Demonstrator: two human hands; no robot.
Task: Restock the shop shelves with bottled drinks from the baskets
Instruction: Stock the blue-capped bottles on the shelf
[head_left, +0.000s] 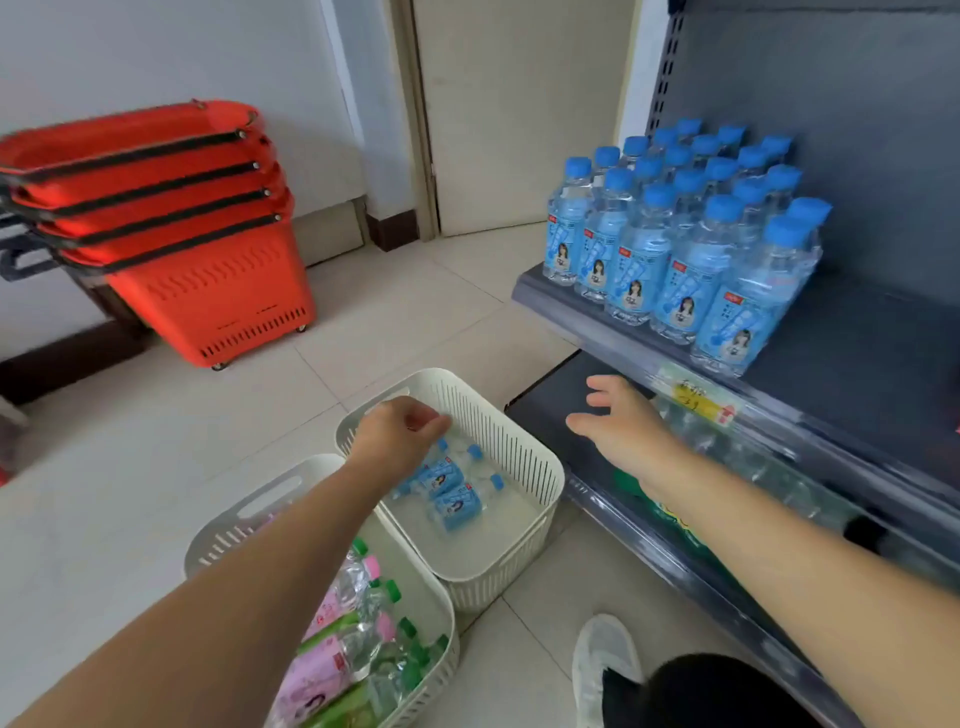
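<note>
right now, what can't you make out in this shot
1. Head view: whether the left hand grips a blue-capped clear plastic bottle in the far white slatted plastic basket; its curled fingers hide the contact.
2. Bottles on the lower dark shelf: blurred behind the clear shelf rail.
3. Yellow price tag: writing too small, blurred.
4. Near white slatted basket: cut off by the bottom edge.

Pale tiled floor (156, 441), white wall (104, 52), door (519, 104)

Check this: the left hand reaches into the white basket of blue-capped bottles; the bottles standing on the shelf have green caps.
Not quite. In the head view the bottles on the shelf have blue caps, not green. The rest holds.
</note>
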